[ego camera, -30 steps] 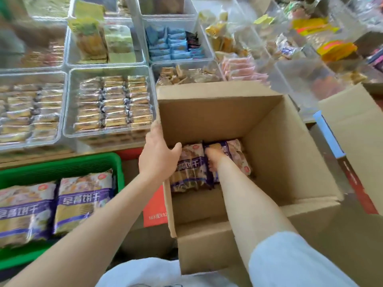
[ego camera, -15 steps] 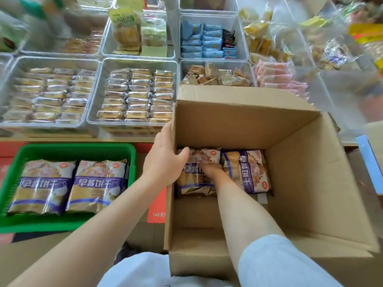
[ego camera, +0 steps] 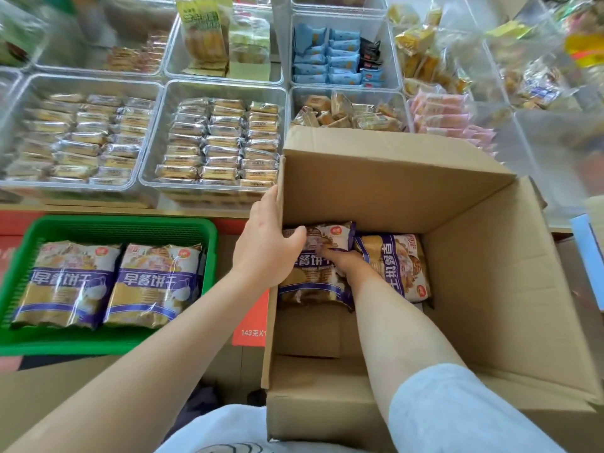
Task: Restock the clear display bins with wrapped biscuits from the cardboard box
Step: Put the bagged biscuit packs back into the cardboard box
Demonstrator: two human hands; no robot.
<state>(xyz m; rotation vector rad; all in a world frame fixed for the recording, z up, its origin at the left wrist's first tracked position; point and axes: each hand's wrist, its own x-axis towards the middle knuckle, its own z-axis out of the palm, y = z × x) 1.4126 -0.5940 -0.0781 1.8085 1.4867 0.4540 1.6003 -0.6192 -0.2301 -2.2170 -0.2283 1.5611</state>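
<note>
An open cardboard box stands in front of me with two purple-and-gold biscuit packs at its bottom. My left hand grips the box's left wall, thumb inside and fingers outside. My right hand reaches down inside and lies on the left pack, its fingers between that pack and the right pack; whether they curl round a pack I cannot see. Clear display bins hold rows of small wrapped biscuits just beyond the box.
A green plastic basket at the left holds two more purple biscuit packs. More clear bins with blue, pink and yellow snacks fill the shelf behind. A red carton sits between basket and box.
My view has swung right and closer to the box. My right hand has slid from the top of the packs down between them. My left hand keeps its hold on the box wall.
</note>
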